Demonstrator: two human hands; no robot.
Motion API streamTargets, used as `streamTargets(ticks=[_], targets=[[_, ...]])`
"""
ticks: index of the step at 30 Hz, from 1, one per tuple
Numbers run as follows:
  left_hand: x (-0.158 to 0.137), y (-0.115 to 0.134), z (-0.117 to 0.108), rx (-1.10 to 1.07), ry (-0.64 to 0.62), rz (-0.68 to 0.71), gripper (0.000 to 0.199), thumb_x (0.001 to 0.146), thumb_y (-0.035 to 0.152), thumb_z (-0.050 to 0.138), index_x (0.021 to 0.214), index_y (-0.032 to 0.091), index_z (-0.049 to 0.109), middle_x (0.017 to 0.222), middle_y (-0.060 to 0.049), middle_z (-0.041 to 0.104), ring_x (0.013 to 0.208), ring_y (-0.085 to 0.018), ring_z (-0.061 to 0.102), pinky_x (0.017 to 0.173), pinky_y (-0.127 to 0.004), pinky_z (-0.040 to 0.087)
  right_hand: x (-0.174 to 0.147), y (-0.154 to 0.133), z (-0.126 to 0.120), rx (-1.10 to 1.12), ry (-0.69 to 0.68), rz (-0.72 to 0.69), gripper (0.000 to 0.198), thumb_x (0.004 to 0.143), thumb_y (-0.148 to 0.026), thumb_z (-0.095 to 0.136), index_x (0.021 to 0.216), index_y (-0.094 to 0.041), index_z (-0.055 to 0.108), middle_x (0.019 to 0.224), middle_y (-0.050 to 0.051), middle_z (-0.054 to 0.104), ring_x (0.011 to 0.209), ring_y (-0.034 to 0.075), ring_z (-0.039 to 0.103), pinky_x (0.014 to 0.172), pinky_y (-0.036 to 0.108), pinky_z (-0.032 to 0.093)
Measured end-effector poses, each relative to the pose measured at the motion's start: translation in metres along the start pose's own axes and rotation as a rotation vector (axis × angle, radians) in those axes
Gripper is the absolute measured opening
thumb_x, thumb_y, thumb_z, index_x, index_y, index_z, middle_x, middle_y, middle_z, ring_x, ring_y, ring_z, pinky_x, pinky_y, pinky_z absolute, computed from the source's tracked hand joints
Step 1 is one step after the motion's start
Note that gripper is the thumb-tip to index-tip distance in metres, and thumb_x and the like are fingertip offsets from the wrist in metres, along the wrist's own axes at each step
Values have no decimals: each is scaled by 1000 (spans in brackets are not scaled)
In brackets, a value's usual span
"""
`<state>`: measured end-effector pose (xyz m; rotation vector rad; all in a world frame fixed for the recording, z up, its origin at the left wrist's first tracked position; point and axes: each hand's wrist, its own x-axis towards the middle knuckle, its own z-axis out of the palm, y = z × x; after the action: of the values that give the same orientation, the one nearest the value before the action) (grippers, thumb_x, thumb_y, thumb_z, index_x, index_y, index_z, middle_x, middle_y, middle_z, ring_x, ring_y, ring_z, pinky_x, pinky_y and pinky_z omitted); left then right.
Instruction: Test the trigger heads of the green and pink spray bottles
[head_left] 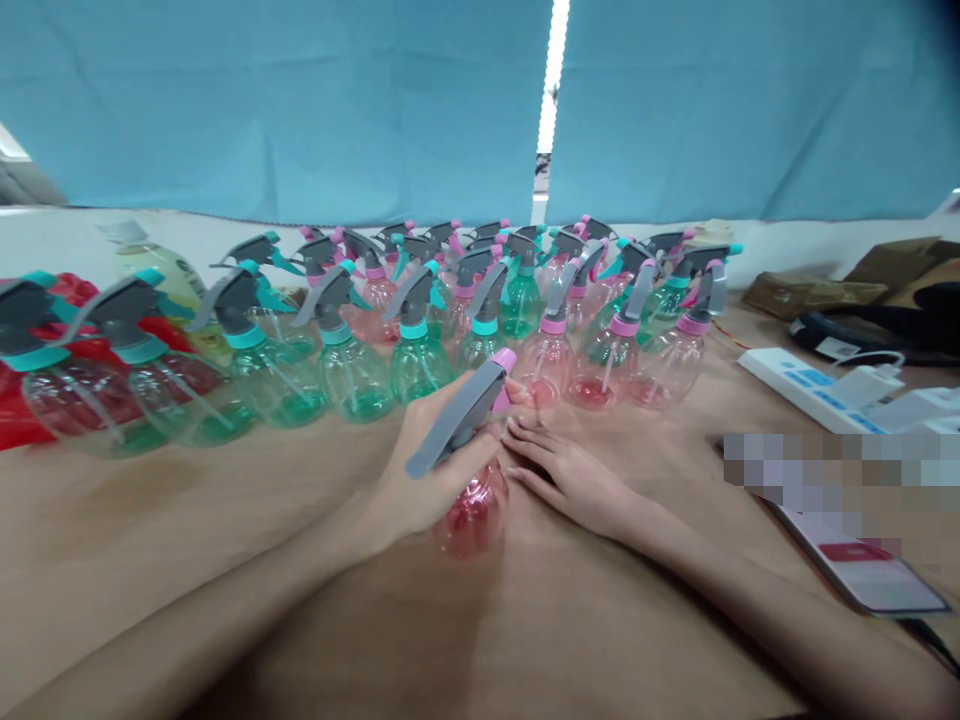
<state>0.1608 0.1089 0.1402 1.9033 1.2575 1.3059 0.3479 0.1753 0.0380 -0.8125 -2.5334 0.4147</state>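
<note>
My left hand (420, 480) is wrapped round the neck of a clear pink spray bottle (474, 515), below its grey and pink trigger head. The bottle is upright or slightly tilted in front of me, and the hand hides its collar. My right hand (574, 475) lies low over the table with its fingers stretched toward the bottle. Its fingertips are close to the bottle, but whether they touch it I cannot tell. Just beyond my hands stand a green spray bottle (421, 365) and another pink spray bottle (546, 370).
Several more green spray bottles (356, 375) and pink ones fill the back of the wooden table (300, 590). A drink bottle (161, 270) and red plastic (22, 400) are at the left. At the right lie a power strip (802, 390), a phone (862, 570) and cardboard (814, 293).
</note>
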Motion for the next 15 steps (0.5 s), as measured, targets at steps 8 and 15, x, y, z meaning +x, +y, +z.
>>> streamTargets(ticks=[8, 15], targets=[[0, 2, -2, 68, -18, 17, 7, 75, 17, 49, 75, 23, 51, 62, 4, 42, 55, -12, 42, 49, -26, 35, 0, -2, -1, 3, -8, -4, 47, 96, -43, 39, 136, -20, 49, 143, 10, 46, 135, 26, 39, 111, 50, 33], [0, 3, -1, 81, -8, 28, 8, 74, 16, 49, 77, 23, 53, 62, 4, 46, 55, -12, 44, 49, -25, 36, 0, -1, -1, -21, -11, -8, 50, 96, -43, 40, 138, -16, 46, 142, 12, 48, 135, 25, 39, 111, 47, 33]])
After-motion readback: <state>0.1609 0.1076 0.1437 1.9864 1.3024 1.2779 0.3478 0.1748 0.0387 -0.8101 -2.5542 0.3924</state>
